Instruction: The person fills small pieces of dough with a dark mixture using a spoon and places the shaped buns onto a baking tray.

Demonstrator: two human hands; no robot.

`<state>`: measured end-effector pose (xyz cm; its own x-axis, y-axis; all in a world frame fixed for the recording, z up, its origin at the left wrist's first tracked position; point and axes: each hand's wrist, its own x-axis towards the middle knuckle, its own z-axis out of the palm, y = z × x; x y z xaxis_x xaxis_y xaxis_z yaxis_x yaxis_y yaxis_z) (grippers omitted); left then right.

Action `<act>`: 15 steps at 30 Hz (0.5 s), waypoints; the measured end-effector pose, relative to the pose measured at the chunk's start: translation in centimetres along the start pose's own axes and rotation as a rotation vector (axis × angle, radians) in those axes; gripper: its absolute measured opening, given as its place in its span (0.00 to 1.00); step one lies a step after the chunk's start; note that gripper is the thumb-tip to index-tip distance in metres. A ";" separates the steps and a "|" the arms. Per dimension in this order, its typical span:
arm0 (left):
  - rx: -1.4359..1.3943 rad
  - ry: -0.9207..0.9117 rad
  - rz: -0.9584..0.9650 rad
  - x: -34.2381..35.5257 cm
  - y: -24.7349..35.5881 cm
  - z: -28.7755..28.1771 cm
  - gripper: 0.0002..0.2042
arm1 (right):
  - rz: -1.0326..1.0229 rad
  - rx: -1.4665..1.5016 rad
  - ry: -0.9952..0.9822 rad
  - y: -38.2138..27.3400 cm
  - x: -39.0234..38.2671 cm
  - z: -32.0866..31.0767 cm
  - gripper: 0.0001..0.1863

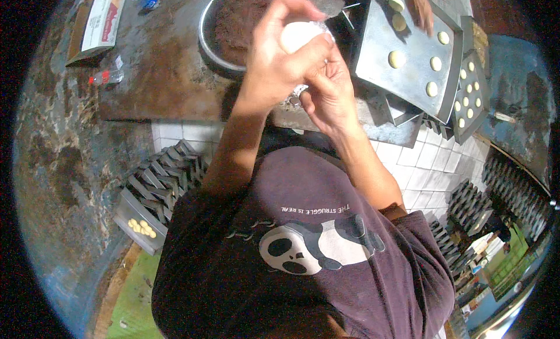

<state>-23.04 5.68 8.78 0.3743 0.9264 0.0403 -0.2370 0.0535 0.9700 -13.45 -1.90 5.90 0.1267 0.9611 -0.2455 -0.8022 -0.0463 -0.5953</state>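
Both my hands are raised over the near edge of the worktop, close together around a smooth white rounded mass (296,37). My left hand (271,56) curls round its left side, with fingers bent over the top. From the right, my right hand (329,85) presses against it with bent fingers. Crinkled, shiny, film-like material shows at the mass's right edge and again below the hands; I cannot tell what it is. Behind my left hand stands a round metal bowl (204,32) holding a brown crumbly mass (236,24).
At right, a metal tray (376,79) carries spaced pale dough rounds (396,59); another person's hand (421,15) reaches over it. A second tray (466,120) holds several more. Left lie a box (104,24), a blue-capped bottle (144,2) and a red-capped bottle (108,77). Stacked trays (160,175) stand below.
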 end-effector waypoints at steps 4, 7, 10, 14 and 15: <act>-0.174 -0.103 0.003 -0.4 -1.0 4.7 0.16 | -0.236 -0.294 0.201 -2.7 0.4 -1.2 0.03; -0.150 -0.096 0.125 0.1 -2.2 7.1 0.19 | -0.353 -0.351 0.127 -4.0 0.4 -3.9 0.07; -0.183 -0.132 0.187 0.7 -2.2 8.5 0.26 | -0.289 -0.342 -0.023 -7.1 -0.8 -4.8 0.12; -0.161 -0.203 0.196 0.9 -3.0 12.7 0.28 | -0.525 -0.518 0.232 -8.3 -1.6 -6.2 0.11; -0.208 -0.187 0.134 1.0 -3.5 13.6 0.28 | -0.401 -0.674 0.152 -9.0 -1.9 -7.8 0.11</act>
<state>-9.61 1.29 8.67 0.4809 0.8468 0.2271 -0.4666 0.0280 0.8840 -1.90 -5.43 5.80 0.4479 0.8940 0.0131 -0.1590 0.0940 -0.9828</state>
